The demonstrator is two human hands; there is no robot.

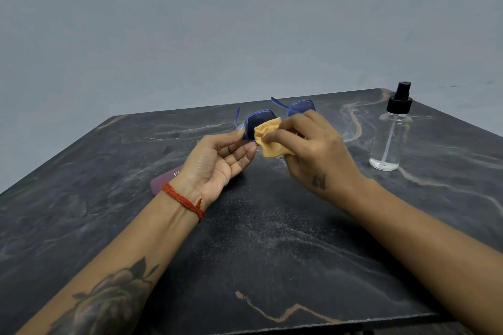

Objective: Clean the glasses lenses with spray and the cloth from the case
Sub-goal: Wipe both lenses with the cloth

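Marble-look worktop [272, 239]: dark stone pattern with pale and rust veins; it carries the bottle and the case, while the glasses are held above it.
Progress: as I judge it, wiping is under way; the cloth is out of the case and on a lens, and the bottle stands set aside. Whether spray is on the lenses cannot be told.
Left to do: likely the rest of this lens and the other one, then perhaps putting things away.
Glasses [260, 118]: blue frame, tinted lenses, held up over the middle of the worktop, temple arms pointing far.
Cloth [269, 139]: yellow-orange, bunched against the near-left lens.
Left hand [217, 160]: palm up; its fingers [239, 133] pinch the left end of the frame.
Right hand [313, 149]: its fingers pinch the cloth and press it on the lens; the right lens shows just beyond the knuckles.
Spray bottle [390, 133]: clear, black pump, upright at the far right, well apart from both hands.
Case [166, 181]: purple, lying flat, partly hidden under the left wrist.
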